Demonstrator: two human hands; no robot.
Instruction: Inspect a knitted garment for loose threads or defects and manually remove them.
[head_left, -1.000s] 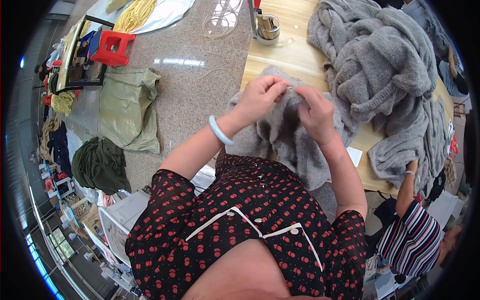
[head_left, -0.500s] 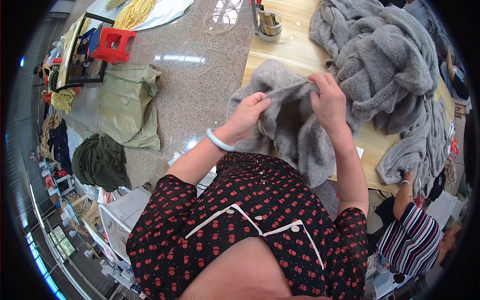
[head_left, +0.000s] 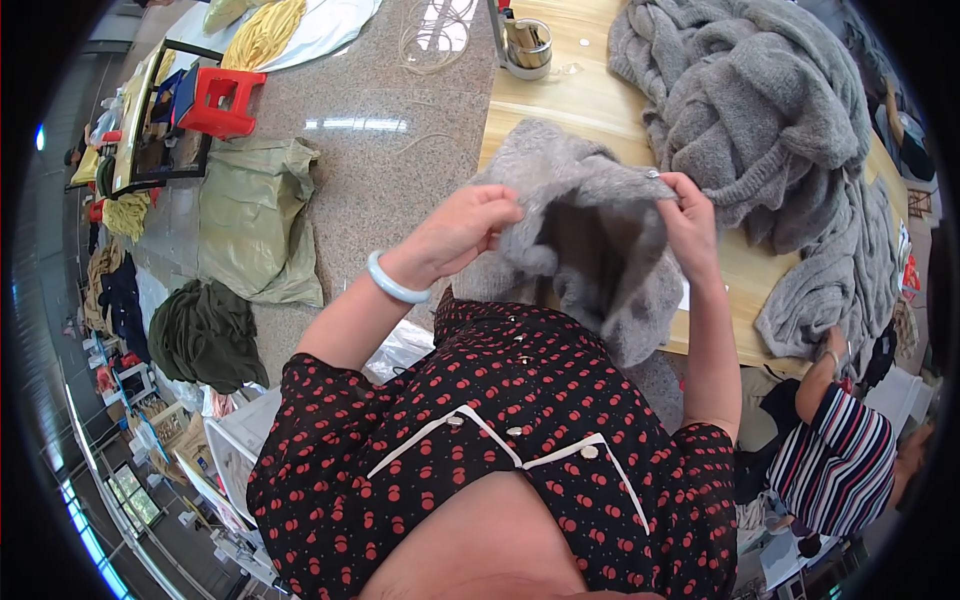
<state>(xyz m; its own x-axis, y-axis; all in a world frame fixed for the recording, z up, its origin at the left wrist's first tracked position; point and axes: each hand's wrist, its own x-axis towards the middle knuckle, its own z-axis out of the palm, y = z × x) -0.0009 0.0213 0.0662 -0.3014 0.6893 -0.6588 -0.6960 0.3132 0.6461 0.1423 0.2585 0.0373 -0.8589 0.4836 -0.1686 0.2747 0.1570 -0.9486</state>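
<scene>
A fuzzy grey knit garment (head_left: 560,165) hangs over the table's near left edge, its opening spread toward me and dark inside. My right hand (head_left: 692,222) pinches the rim of that opening on its right side. A tiny shiny spot shows at those fingertips, too small to name. My left hand (head_left: 462,230), with a pale bangle (head_left: 395,280) on its wrist, is closed at the left of the opening, fingers curled and thumb against them. Whether fabric or a thread is between these fingers is hidden.
A big heap of grey knitwear (head_left: 760,100) covers the table's right side. A tin of tools (head_left: 527,48) stands at the far edge. Right, a co-worker in a striped top (head_left: 835,455) touches grey knits. Left are a red stool (head_left: 222,103), an olive sack (head_left: 258,220) and dark green cloth (head_left: 205,335).
My left hand has moved left and slightly down from the garment's rim. My right hand has shifted a little right and down, and the opening is spread wider.
</scene>
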